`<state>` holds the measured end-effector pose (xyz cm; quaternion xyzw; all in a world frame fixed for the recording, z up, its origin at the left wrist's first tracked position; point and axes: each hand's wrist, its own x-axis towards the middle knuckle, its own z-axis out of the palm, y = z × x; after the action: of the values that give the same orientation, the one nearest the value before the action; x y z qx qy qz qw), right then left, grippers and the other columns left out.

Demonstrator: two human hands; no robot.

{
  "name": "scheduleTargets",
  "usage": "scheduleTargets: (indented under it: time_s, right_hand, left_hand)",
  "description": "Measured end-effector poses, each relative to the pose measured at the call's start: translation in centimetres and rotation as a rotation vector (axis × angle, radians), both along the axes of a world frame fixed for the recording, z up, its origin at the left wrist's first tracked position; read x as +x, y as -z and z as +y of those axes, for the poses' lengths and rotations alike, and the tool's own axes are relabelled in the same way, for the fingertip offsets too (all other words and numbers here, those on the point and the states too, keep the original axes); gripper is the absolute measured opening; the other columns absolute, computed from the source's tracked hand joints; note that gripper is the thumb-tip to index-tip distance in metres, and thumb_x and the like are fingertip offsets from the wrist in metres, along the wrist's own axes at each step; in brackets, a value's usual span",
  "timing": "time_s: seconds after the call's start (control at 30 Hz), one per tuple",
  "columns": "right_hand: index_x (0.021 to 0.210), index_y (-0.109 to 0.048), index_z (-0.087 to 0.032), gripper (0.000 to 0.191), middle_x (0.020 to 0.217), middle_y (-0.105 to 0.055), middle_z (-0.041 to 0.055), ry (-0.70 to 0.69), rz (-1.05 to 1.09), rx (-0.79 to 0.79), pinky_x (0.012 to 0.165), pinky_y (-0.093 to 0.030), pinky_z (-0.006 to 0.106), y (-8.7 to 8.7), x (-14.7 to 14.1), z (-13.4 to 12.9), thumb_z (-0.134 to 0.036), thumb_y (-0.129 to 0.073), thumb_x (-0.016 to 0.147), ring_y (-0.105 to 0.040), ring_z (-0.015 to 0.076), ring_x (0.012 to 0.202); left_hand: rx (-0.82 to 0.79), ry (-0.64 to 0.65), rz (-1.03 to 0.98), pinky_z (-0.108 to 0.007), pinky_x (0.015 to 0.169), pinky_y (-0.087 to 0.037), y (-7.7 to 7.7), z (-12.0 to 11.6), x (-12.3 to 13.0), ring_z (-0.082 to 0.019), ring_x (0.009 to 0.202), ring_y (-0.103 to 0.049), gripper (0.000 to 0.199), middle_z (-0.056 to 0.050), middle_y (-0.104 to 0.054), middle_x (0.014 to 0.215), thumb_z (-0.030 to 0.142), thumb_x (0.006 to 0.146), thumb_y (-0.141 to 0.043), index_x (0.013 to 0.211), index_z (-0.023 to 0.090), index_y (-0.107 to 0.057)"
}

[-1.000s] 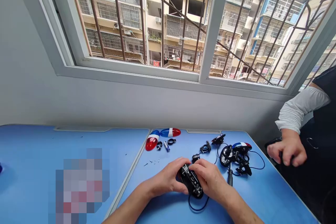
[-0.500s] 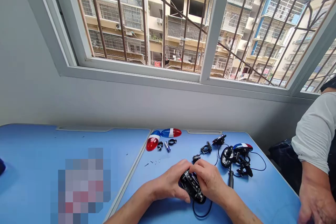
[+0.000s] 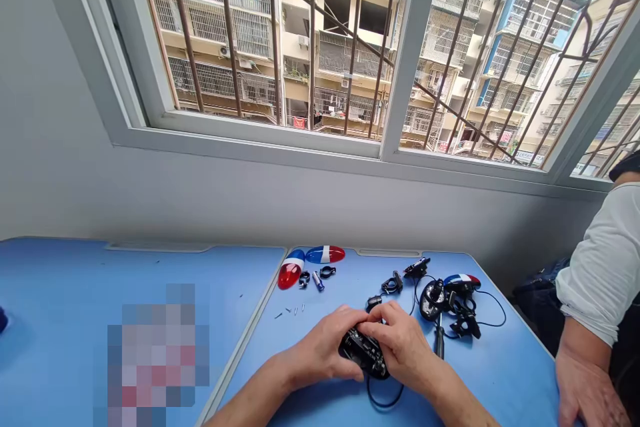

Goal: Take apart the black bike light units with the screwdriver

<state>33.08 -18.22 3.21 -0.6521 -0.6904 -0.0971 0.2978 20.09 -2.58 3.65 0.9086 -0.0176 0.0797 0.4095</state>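
Between my hands is a black oval light housing (image 3: 364, 351), its inside with small electronic parts facing up. My left hand (image 3: 327, 347) grips its left side, thumb along the near edge and fingers round the far end. My right hand (image 3: 400, 340) is closed on the far and right side, its fingertips pressed near the top edge, where they hide part of the housing. A black cable (image 3: 385, 405) loops out from beneath onto the table. Several small screws (image 3: 295, 311) lie beyond my left hand. A screwdriver (image 3: 439, 341) rests right of my right hand.
Red, white and blue covers (image 3: 291, 269), a battery (image 3: 319, 281) and black clamp rings (image 3: 327, 271) lie at the back. Wired black lights and brackets (image 3: 465, 310) crowd the right. Another person's hand (image 3: 590, 380) leans on the table's right edge. A blurred patch (image 3: 157, 353) covers something left.
The housing has tilted and shifted slightly up and left in my hands. My right fingers have moved closer to my left fingertips. The other person's hand has moved a little left.
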Motion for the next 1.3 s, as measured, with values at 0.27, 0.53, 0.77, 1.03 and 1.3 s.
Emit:
scheduleTargets:
  time_s: [0.27, 0.53, 0.77, 1.03, 1.3]
  right_hand:
    - [0.121, -0.059, -0.022, 0.036, 0.110, -0.066, 0.0086, -0.021, 0.018, -0.068, 0.074, -0.051, 0.035, -0.6, -0.7, -0.1, -0.013, -0.053, 0.087, -0.054, 0.0228, 0.089]
    - [0.113, -0.060, -0.021, 0.032, 0.108, -0.065, 0.0096, 0.014, 0.022, -0.138, 0.080, -0.049, 0.038, -1.3, -1.5, -0.3, -0.027, -0.062, 0.082, -0.055, 0.0243, 0.090]
    - [0.134, -0.047, -0.020, 0.062, 0.130, -0.059, 0.0107, 0.030, 0.100, -0.254, 0.090, -0.050, 0.042, -1.2, -1.1, -0.5, -0.012, -0.064, 0.075, -0.056, 0.0280, 0.106]
    - [0.144, -0.033, -0.022, 0.080, 0.129, -0.059, 0.0116, -0.026, 0.170, -0.267, 0.093, -0.049, 0.043, -1.3, 0.1, -1.0, -0.001, -0.058, 0.071, -0.054, 0.0275, 0.112]
    - [0.126, -0.058, -0.026, 0.046, 0.114, -0.063, 0.0071, -0.057, 0.259, -0.223, 0.085, -0.051, 0.035, -2.0, 0.6, -1.4, -0.021, -0.065, 0.081, -0.061, 0.0216, 0.099]
  left_hand:
    - [0.048, -0.026, -0.119, -0.036, 0.083, -0.045, 0.6, 0.1, 0.2, -0.026, 0.093, -0.054, 0.061, -0.004, -0.063, 0.105, 0.024, 0.063, -0.078, 0.119, 0.023, -0.054]
    - [0.089, 0.031, -0.177, -0.043, 0.099, -0.044, 1.1, 0.4, 0.1, -0.031, 0.112, -0.054, 0.048, -0.009, -0.061, 0.123, 0.024, 0.078, -0.069, 0.125, 0.024, -0.055]
    - [0.083, -0.040, -0.170, -0.053, 0.113, -0.031, 3.4, 1.5, 0.2, -0.036, 0.134, -0.039, 0.083, -0.010, -0.043, 0.148, 0.013, 0.075, -0.067, 0.148, 0.029, -0.031]
    - [0.048, -0.034, -0.145, -0.051, 0.111, -0.035, 3.3, 1.4, -0.2, -0.034, 0.131, -0.044, 0.091, -0.009, -0.046, 0.147, 0.012, 0.076, -0.067, 0.152, 0.032, -0.020]
    - [0.015, 0.012, -0.145, -0.047, 0.109, -0.037, 3.2, 1.2, -0.2, -0.032, 0.126, -0.049, 0.092, -0.005, -0.052, 0.142, 0.010, 0.076, -0.067, 0.151, 0.035, -0.021]
